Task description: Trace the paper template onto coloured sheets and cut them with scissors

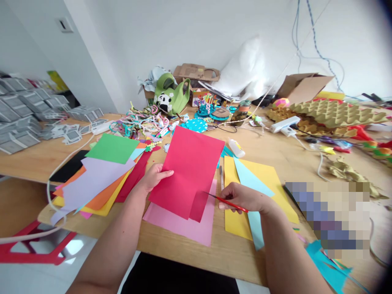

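Observation:
A red sheet of paper (pixel 190 167) is held up in front of me, above a pink sheet (pixel 196 228). My left hand (pixel 156 177) pinches its left edge, thumb on the front. My right hand (pixel 237 198) is closed around red-handled scissors (pixel 234 205). Their dark blades lie at the lower right of the red sheet, where a cut separates a strip that hangs slightly lower. Right of it, yellow paper (pixel 269 173) lies beneath a light blue piece (pixel 254 179), partly under my right hand. Coloured papers (pixel 112 149) are piled left of my left hand.
A glue bottle (pixel 236 148) and a pen (pixel 221 177) lie beyond my right hand. Pipe cleaners (pixel 137 122), a green panda bag (pixel 171 96) and egg trays (pixel 339 114) fill the back. A white cable (pixel 50 179) crosses the left side. Blue scraps (pixel 327 269) lie at lower right.

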Demonstrator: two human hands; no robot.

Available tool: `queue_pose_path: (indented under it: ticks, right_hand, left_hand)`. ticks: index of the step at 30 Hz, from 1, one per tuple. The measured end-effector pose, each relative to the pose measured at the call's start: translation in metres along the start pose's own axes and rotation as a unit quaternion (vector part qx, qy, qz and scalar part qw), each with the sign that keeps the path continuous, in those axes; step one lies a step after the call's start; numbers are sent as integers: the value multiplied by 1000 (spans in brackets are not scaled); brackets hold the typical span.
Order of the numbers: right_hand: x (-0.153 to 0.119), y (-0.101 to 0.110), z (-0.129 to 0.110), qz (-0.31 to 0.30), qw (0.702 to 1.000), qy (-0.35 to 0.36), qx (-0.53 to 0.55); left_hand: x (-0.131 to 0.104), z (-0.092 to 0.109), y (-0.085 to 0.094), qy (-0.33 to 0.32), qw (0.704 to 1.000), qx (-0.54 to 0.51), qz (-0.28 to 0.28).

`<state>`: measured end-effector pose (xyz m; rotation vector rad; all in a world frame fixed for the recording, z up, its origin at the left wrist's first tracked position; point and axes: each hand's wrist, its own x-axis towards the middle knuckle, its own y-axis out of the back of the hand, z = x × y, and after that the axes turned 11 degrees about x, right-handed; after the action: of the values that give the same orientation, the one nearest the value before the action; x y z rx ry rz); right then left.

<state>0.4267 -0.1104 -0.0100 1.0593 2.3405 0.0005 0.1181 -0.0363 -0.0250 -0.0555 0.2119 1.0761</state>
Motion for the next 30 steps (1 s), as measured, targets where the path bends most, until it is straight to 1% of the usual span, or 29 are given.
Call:
queue_pose_path:
  ticks: [6, 10, 16, 23, 30]
  right_hand:
    - [3, -2, -1, -3, 999, 24, -23]
    - [4, -3, -3, -1, 999, 33, -37]
    - [2, -2, -6, 4, 998, 48, -42]
    - [3, -4, -7, 10, 999, 30, -38]
    - [4, -7, -9, -1, 999, 36, -33]
  left_hand:
    - [1, -1, -2, -9, 1000, 1, -15]
    - [1, -1, -3, -17, 1000, 6, -17]
    - [0, 0, -3, -10, 1000, 10, -16]
    - [-1, 0, -6, -18, 1000, -3, -22]
    - [0, -3, -7, -16, 999, 2, -30]
